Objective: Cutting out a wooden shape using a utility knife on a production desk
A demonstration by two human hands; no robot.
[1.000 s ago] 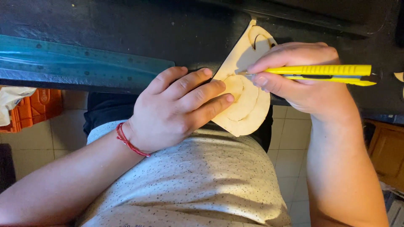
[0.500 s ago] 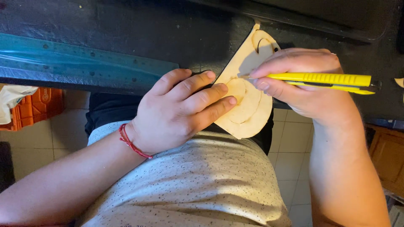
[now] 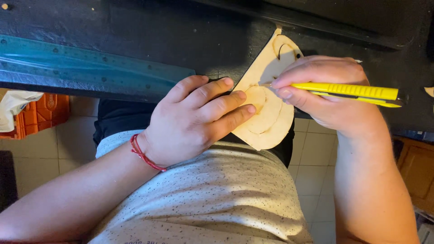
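My left hand point(image 3: 194, 119), with a red string bracelet at the wrist, presses its fingers down on a pale tan rounded sheet piece point(image 3: 271, 122) with curved cut lines in it. The piece overhangs the near edge of the black table point(image 3: 135, 27). My right hand point(image 3: 330, 90) grips a yellow utility knife point(image 3: 348, 91), whose blade tip touches the sheet just right of my left fingertips. The sheet's upper end lies on the table beside my right hand.
A translucent teal ruler point(image 3: 90, 68) lies along the table's near edge at left. An orange crate point(image 3: 40, 115) and a white cloth sit on the tiled floor at left. A wooden cabinet point(image 3: 418, 176) stands at lower right.
The knife tip has moved slightly up along the sheet and my right hand has shifted with it. My left hand keeps pressing the piece in the same place.
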